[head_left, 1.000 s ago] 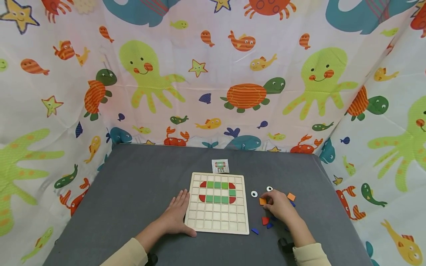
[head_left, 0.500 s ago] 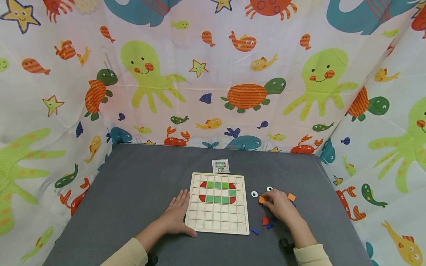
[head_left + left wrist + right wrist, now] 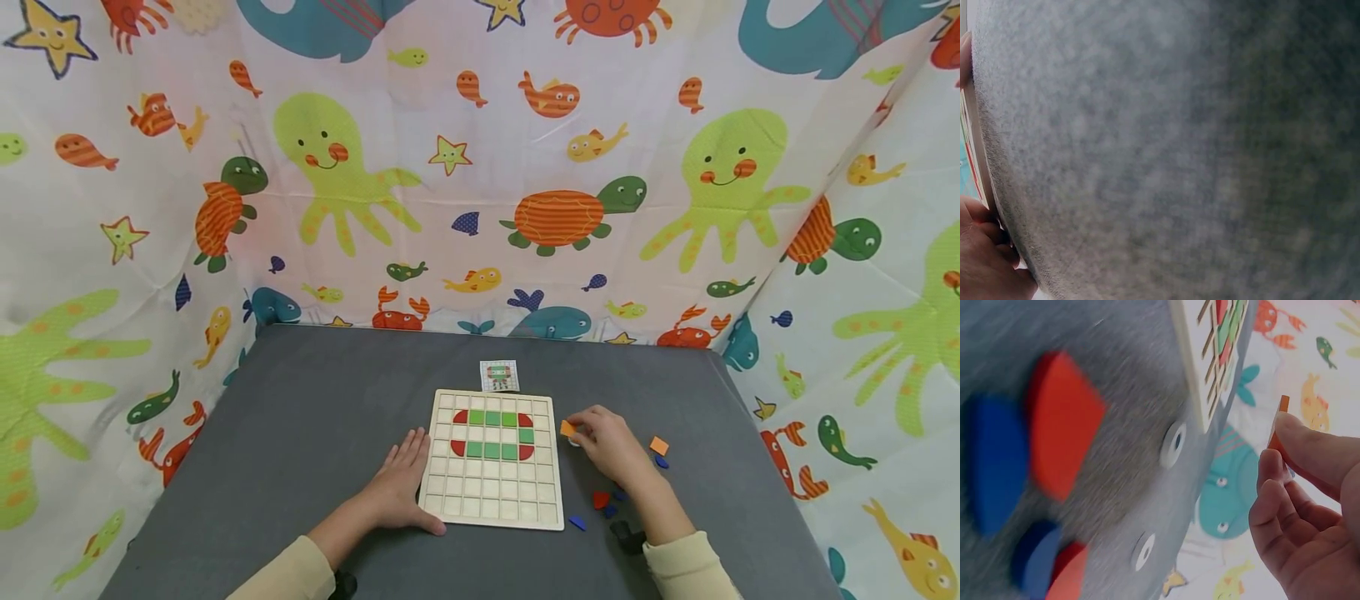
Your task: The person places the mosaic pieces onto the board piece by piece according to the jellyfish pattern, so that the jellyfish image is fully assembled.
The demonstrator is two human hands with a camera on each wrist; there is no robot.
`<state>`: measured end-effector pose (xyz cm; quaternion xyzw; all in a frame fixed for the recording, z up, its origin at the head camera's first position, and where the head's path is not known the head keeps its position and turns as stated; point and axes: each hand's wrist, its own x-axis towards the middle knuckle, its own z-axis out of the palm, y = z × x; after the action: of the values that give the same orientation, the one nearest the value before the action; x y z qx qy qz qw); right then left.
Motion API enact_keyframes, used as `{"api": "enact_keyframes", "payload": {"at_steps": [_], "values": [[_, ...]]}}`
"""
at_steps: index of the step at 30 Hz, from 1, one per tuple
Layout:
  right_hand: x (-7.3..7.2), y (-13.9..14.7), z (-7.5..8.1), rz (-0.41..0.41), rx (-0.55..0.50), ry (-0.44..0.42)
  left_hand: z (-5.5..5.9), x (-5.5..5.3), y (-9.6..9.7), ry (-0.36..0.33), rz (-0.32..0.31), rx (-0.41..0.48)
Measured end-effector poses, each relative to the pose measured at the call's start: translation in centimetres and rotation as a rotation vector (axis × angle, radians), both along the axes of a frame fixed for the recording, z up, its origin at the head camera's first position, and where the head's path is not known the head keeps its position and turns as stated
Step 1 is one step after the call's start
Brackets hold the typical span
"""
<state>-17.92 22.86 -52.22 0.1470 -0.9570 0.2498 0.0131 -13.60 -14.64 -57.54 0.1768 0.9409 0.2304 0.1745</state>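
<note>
Between thumb and fingers my right hand [image 3: 611,446] pinches an orange square tile [image 3: 567,428], just off the right edge of the wooden grid board [image 3: 491,500]. In the right wrist view the tile [image 3: 1280,422] is held above the table, seen edge-on. My left hand [image 3: 397,483] rests along the board's left edge, fingers straight, thumb at the lower left corner. Red rounded corner tiles and several green square tiles [image 3: 491,451] form a ring with a gap at its left side. Behind the board lies a small pattern card [image 3: 498,376].
Right of the board lie another orange tile [image 3: 659,446], blue pieces [image 3: 577,523], red pieces [image 3: 1063,425], and two white discs [image 3: 1174,445] with dark centres. A sea-animal curtain [image 3: 435,108] stands behind the grey table [image 3: 337,400].
My right hand has taken the orange tile from among the loose pieces and moved it left, close to the board. My left hand stays in place.
</note>
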Motion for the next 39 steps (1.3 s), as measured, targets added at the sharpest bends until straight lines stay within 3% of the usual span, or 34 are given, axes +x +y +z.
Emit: {"api": "enact_keyframes", "payload": {"at_steps": [10, 15, 29, 39], "values": [[-0.7, -3.1, 1.2, 0.063, -0.029, 0.014, -0.2, 0.1, 0.3, 0.003, -0.003, 0.007], [-1.0, -4.6, 1.3, 0.109, -0.047, 0.06, 0.1, 0.0, 0.3, 0.009, 0.001, 0.003], [-1.6, -8.9, 0.8, 0.166, -0.068, 0.054, 0.5, 0.0, 0.1, 0.011, -0.008, 0.012], [-2.3, -12.1, 0.0, 0.214, -0.069, -0.029, 0.2, 0.1, -0.3, -0.006, 0.007, 0.016]]}}
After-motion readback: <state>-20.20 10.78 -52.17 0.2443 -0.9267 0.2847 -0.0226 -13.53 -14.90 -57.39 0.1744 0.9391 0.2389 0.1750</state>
